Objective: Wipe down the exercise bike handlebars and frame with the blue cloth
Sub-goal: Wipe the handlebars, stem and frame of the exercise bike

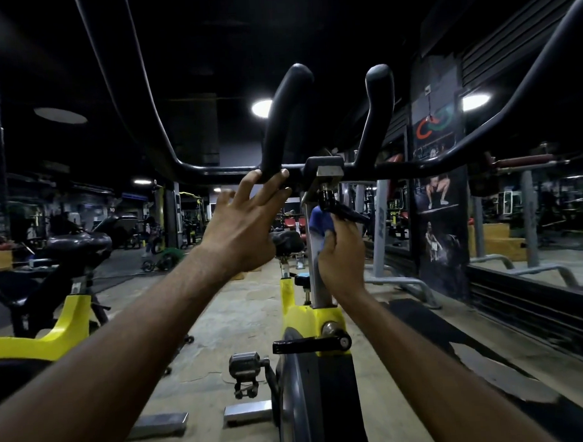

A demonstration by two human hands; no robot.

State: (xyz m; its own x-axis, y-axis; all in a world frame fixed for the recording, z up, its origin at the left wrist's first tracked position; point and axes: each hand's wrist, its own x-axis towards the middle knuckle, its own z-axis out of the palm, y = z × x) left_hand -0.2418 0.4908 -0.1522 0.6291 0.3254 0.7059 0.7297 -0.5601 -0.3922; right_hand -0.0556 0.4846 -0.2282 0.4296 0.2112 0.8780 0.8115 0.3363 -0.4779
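two hands up: left hand (240,229) fingers spread wide on the crosswise handlebars (221,171); right hand (341,255) fingers clutch the blue cloth (319,219) against the upright post (319,286).

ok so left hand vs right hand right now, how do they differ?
The left hand has fingers spread and fairly straight, tips resting on the black handlebar, holding nothing; the right hand is curled round the blue cloth. The left hand is up at bar level; the right hand is lower, against the grey post. Both are bare, on the same yellow bike.
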